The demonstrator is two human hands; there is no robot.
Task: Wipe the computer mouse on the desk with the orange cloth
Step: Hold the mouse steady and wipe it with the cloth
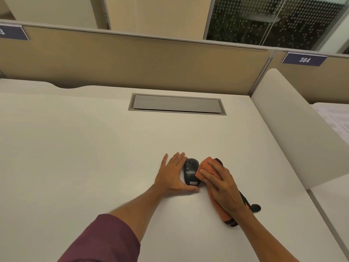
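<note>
The mouse [191,172] is found on the white desk [94,148], lying between the two hands and touched by both. The left hand [174,173] is laid flat and open on the desk, its fingers stretched forward along the mouse's left flank and its thumb hooked around the near end, just beneath the small label; nothing is gripped by it, and the mouse appears merely to be braced so that it cannot slide away under a sideways push. The orange cloth [204,167] is held down under the right hand [221,185], whose fingers are spread and pressed over it rather than curled into a fist, so that the bunched front edge is brought against the mouse's right side. The remainder of the cloth, with its dark trim, is trailed back beneath the right wrist and left lying on the desk beyond the outer edge of that hand. From this arrangement the wiping is judged to be in progress on the right flank, with the top and left side, now partly covered by the left fingers, probably yet to be reached. Of containers, only a closed grey cable hatch [177,104] is seen, set into the desk well ahead of both hands; its lid is shut, so whatever lies inside cannot be told.
</note>
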